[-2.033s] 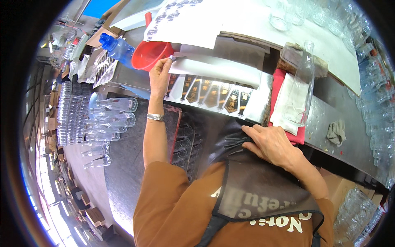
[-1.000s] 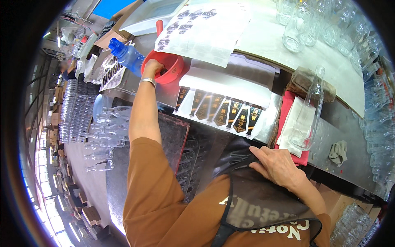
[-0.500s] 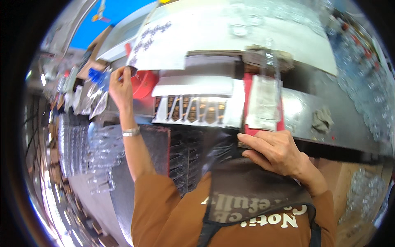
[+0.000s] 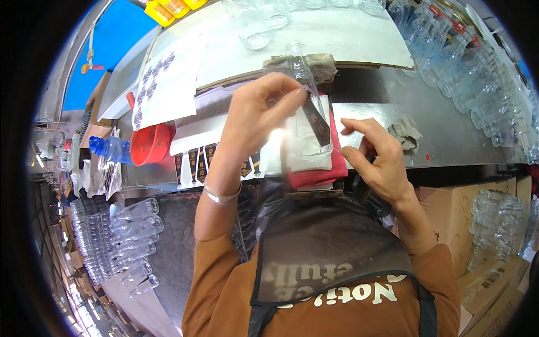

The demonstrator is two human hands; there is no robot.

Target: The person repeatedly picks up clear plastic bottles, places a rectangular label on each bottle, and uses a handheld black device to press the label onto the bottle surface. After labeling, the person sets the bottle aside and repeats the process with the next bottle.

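Dark narrow label strip (image 4: 316,124) | pinched in left hand (image 4: 255,115) fingers over clear glass bottle (image 4: 301,106), 12 o'clock on worktop (image 4: 449,140) | right hand (image 4: 377,160) loosely curled, holding nothing | step: labelling; next: align, press flat

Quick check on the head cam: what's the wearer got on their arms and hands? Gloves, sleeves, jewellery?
No gloves: both the left hand and right hand are bare. The sleeves are rust-orange, pushed up to about the elbows, forearms uncovered. A thin silver bangle sits on the left wrist; nothing shows on the right wrist. A dark apron with pale lettering covers the front.
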